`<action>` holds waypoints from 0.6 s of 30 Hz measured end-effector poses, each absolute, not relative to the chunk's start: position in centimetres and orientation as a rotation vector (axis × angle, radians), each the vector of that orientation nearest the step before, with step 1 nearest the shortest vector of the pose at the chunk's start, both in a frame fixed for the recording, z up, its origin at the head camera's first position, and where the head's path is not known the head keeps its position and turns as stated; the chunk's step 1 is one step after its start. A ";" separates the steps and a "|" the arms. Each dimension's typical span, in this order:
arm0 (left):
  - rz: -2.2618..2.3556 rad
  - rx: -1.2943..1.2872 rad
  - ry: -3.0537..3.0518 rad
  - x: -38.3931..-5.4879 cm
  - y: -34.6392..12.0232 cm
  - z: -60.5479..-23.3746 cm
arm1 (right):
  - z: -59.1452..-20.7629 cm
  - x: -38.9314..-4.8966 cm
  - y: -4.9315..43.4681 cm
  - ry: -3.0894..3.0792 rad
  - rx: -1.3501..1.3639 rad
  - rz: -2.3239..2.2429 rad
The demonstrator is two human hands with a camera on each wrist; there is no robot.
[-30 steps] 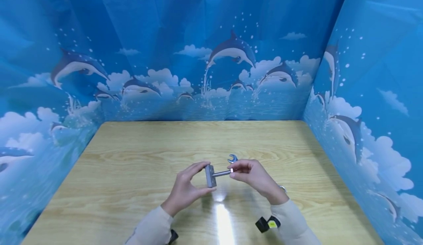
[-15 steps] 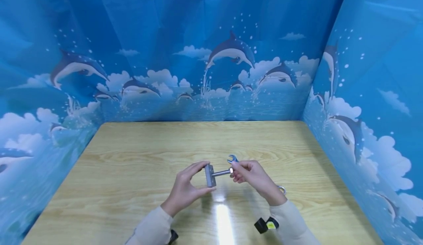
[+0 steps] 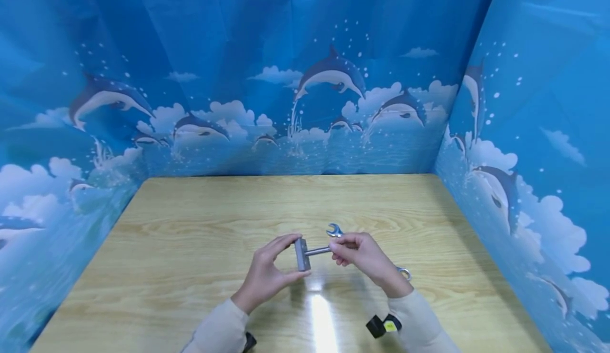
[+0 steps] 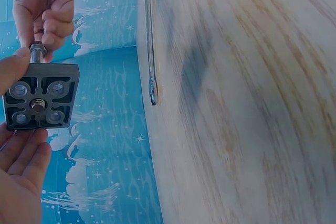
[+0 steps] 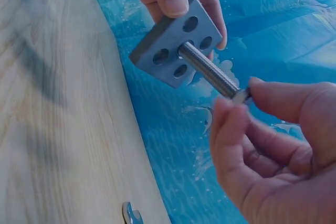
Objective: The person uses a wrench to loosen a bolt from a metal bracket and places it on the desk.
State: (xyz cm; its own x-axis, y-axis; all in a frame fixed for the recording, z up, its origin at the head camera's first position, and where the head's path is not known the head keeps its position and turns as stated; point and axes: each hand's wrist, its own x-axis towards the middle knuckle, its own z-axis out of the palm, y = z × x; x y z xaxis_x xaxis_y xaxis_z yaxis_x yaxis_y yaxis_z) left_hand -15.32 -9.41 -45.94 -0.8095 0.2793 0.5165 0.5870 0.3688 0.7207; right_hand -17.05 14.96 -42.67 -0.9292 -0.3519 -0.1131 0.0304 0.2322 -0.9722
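Note:
Above the table, my left hand (image 3: 267, 271) holds a grey square plate (image 3: 302, 255) by its opposite edges, thumb on one edge and fingers on the other. The plate has several holes round a central one, seen in the right wrist view. A long threaded bolt (image 5: 207, 69) runs through that central hole; its tip (image 4: 38, 105) shows on the ribbed side in the left wrist view. My right hand (image 3: 364, 260) pinches the bolt's hex head (image 5: 242, 96) between thumb and fingers. The head is partly covered by the fingers.
On the wooden table (image 3: 214, 205) lies a combination wrench, its open end (image 3: 335, 230) just beyond my right hand and its ring end (image 3: 404, 273) beside the wrist. The hand hides its middle. Blue dolphin-print curtains (image 3: 229, 78) stand round the table's back and sides.
My right thumb and fingers have shifted round the bolt head, the thumb rising from below it to its upper near side. The left hand and plate have stayed nearly still.

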 end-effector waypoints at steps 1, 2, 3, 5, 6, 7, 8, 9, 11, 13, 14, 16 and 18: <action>-1.419 -0.762 -2.331 -15.3 -9.4 -45.9 | -42.7 -17.0 15.0 2.220 -0.306 -1.745; -1.425 -0.760 -2.333 -15.3 -9.4 -45.9 | -42.7 -17.0 15.0 2.234 -0.317 -1.745; -1.430 -0.754 -2.338 -15.3 -9.4 -45.9 | -42.7 -17.0 15.0 2.246 -0.320 -1.748; -1.437 -0.747 -2.343 -15.3 -9.5 -45.9 | -42.6 -17.0 15.0 2.260 -0.324 -1.754; -1.441 -0.745 -2.342 -15.3 -9.5 -45.9 | -42.6 -16.9 15.0 2.260 -0.324 -1.761; -1.443 -0.743 -2.341 -15.3 -9.5 -45.9 | -42.6 -16.9 15.0 2.256 -0.324 -1.767; -1.446 -0.742 -2.339 -15.4 -9.5 -45.9 | -42.6 -16.9 15.0 2.252 -0.329 -1.769; -1.445 -0.744 -2.336 -15.4 -9.5 -45.9 | -42.6 -16.9 15.0 2.248 -0.333 -1.764; -1.443 -0.749 -2.327 -15.4 -9.5 -45.9 | -42.6 -16.9 15.0 2.243 -0.355 -1.745; -1.443 -0.747 -2.325 -15.3 -9.5 -45.9 | -42.5 -17.0 15.0 2.224 -0.358 -1.735; -1.442 -0.747 -2.324 -15.3 -9.5 -46.0 | -42.5 -17.0 15.0 2.206 -0.359 -1.736; -1.439 -0.745 -2.325 -15.3 -9.5 -46.0 | -42.5 -17.0 15.0 2.165 -0.345 -1.745; -1.434 -0.743 -2.328 -15.3 -9.5 -46.0 | -42.5 -17.1 14.9 2.121 -0.315 -1.764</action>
State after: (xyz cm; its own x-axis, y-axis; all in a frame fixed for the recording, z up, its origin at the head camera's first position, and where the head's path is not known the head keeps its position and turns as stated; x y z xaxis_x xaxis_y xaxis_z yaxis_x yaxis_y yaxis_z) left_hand -15.30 -9.51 -45.95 -0.8186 0.2669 0.5085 0.5743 0.3657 0.7324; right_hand -17.06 14.88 -42.52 -0.9094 -0.3942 -0.1328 0.0588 0.1944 -0.9792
